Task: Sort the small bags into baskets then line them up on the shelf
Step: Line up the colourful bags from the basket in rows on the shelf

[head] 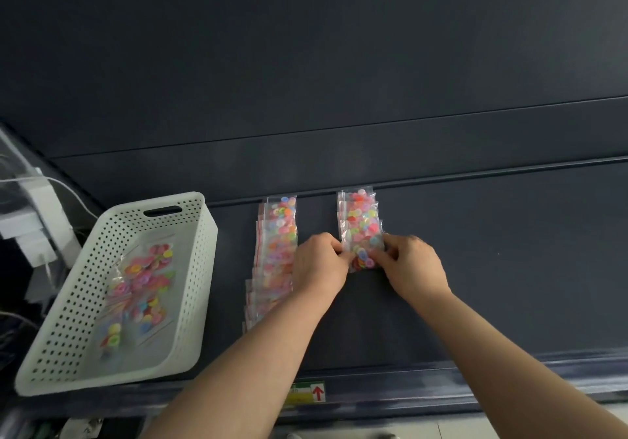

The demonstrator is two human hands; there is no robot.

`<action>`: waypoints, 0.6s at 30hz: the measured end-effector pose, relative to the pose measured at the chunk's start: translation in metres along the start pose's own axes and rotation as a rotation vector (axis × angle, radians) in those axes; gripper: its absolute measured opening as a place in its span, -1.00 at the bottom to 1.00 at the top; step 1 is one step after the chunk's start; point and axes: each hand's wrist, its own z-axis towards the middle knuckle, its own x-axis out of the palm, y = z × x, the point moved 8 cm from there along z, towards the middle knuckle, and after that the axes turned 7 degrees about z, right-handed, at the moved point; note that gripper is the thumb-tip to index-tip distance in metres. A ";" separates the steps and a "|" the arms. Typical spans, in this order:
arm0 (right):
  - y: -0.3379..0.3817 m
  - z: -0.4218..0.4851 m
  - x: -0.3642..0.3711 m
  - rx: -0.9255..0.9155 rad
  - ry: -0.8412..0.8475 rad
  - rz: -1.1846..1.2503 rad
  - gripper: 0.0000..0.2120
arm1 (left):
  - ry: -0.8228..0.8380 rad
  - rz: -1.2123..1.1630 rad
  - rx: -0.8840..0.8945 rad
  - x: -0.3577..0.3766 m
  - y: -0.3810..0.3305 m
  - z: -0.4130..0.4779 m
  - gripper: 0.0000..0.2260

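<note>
Your left hand point(319, 262) and right hand point(413, 265) both pinched the nearest small bag point(363, 257) of coloured buttons, fingers closed on its two side edges, the bag stretched flat between your fingertips on the dark shelf point(492, 268). Just beyond your fingers ran the short row point(359, 216) that this bag belonged to, each bag overlapping the next toward the back. Just outside your left knuckles lay the longer row point(273, 262), already reaching well back past your wrist toward the shelf's front lip. Farther out on that same side sat the white basket point(112, 296), with a loose scatter of bags point(142, 285) waiting in it.

To set this one well, you probably needed to keep the pinch light and even on both edges, since the slippery film and shifting buttons would likely twist under one-sided pressure. You did best to square its edges with the bag ahead of your fingertips, match the overlap seen in the neighbouring row, then press it flat before letting go, so nothing slid out of line.
</note>
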 end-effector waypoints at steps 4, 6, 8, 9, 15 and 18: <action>0.010 -0.003 -0.007 -0.025 -0.027 -0.001 -0.76 | 0.017 -0.049 -0.037 -0.010 0.006 0.002 -0.75; 0.026 -0.004 -0.010 -0.072 -0.049 -0.035 -0.80 | -0.004 -0.099 -0.013 -0.028 0.004 0.003 -0.82; 0.053 -0.007 -0.006 -0.142 -0.039 -0.096 -0.67 | -0.046 -0.126 0.013 -0.059 0.008 0.000 -0.91; 0.071 -0.010 -0.002 -0.197 -0.035 -0.135 -0.68 | -0.083 -0.104 0.027 -0.077 0.011 -0.003 -0.94; 0.169 -0.039 0.059 -0.517 0.084 -0.311 -0.75 | -0.270 -0.089 -0.103 -0.172 0.105 -0.023 -0.85; 0.202 -0.054 0.090 -0.628 0.113 -0.325 -0.75 | -0.346 -0.062 -0.200 -0.211 0.166 -0.037 -0.89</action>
